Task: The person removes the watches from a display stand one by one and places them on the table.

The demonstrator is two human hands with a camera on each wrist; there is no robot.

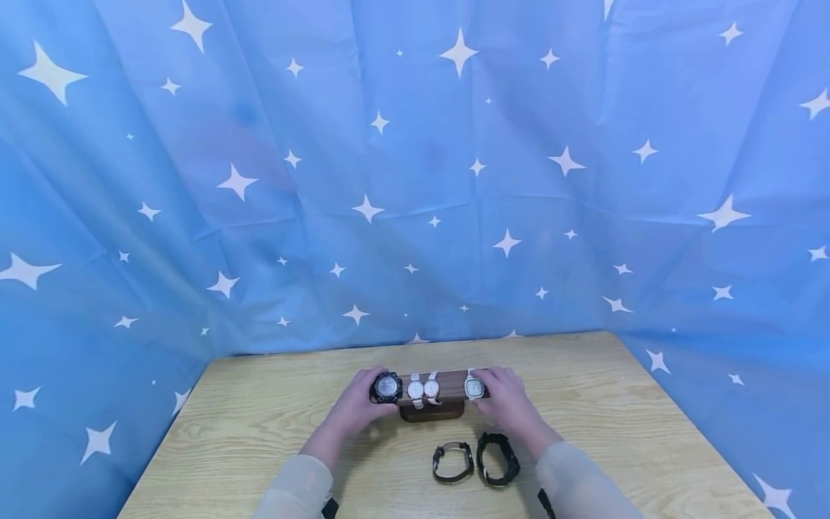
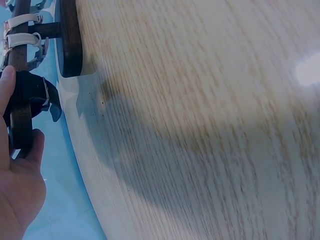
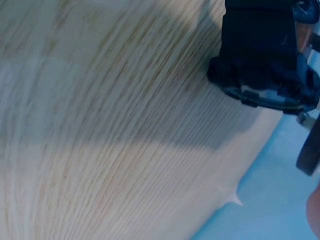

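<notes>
Here, the left hand (image 1: 361, 398) and right hand (image 1: 509, 398) clamp their fingers on the stand's (image 1: 452, 387) ends, two watches (image 1: 512, 468) before it.

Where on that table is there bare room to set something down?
The table is bare between the left hand and left edge, and right of the right hand. Crowded: the middle, where both hands grip the watch stand and two dark bands lie nearer.

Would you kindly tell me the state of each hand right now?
Left hand: holding the watch stand at its left end.
Right hand: holding its right end.
</notes>
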